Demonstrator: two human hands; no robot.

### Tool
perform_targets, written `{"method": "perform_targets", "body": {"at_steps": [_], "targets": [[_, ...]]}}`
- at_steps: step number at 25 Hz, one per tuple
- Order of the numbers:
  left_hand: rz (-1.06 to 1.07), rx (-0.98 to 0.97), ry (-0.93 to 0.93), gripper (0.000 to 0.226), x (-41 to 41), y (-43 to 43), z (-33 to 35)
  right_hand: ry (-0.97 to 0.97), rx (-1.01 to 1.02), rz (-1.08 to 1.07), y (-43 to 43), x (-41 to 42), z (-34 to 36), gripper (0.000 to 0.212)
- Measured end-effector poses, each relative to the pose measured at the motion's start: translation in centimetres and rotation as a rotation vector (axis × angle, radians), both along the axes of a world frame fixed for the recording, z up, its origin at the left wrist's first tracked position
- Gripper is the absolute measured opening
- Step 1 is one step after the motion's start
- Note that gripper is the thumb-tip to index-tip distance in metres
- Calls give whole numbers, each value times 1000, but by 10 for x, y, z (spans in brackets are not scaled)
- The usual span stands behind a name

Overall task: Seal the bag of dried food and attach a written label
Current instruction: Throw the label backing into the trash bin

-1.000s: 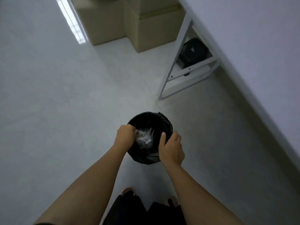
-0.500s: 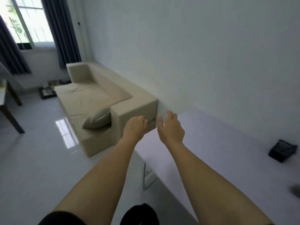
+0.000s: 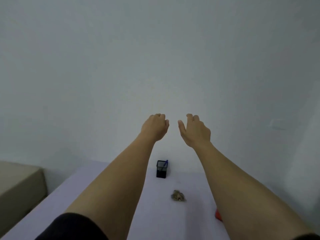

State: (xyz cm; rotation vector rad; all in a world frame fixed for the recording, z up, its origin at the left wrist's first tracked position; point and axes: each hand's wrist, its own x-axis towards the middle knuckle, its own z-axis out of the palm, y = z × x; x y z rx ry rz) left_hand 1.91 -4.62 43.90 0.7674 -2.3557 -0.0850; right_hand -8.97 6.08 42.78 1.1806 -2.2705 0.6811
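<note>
Sofa gone; both hands, left (image 3: pixel 154 126) and right (image 3: pixel 195 129), empty, loosely curled above pen holder (image 3: pixel 161 169), bag (image 3: pixel 178 196).

No text, label, brand, number or sign can be read anywhere in the view. The black mesh pen holder (image 3: pixel 161 169) on the worktop (image 3: pixel 155 213) carries no legible marking, and the blue pen (image 3: pixel 165 162) standing in it is too small to show any print. The small clump of dried food (image 3: pixel 178 196) in front of the holder and the red item (image 3: pixel 218 214) to its right show no lettering either.
</note>
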Motion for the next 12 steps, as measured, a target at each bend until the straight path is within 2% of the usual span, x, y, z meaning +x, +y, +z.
{"method": "perform_targets", "body": {"at_steps": [6, 12], "targets": [[-215, 93, -63, 32, -149, 61, -47, -53, 13, -284, 112, -131, -49, 52], [-322, 219, -213, 29, -225, 79, -138, -204, 38, -511, 179, -200, -132, 51]]}}
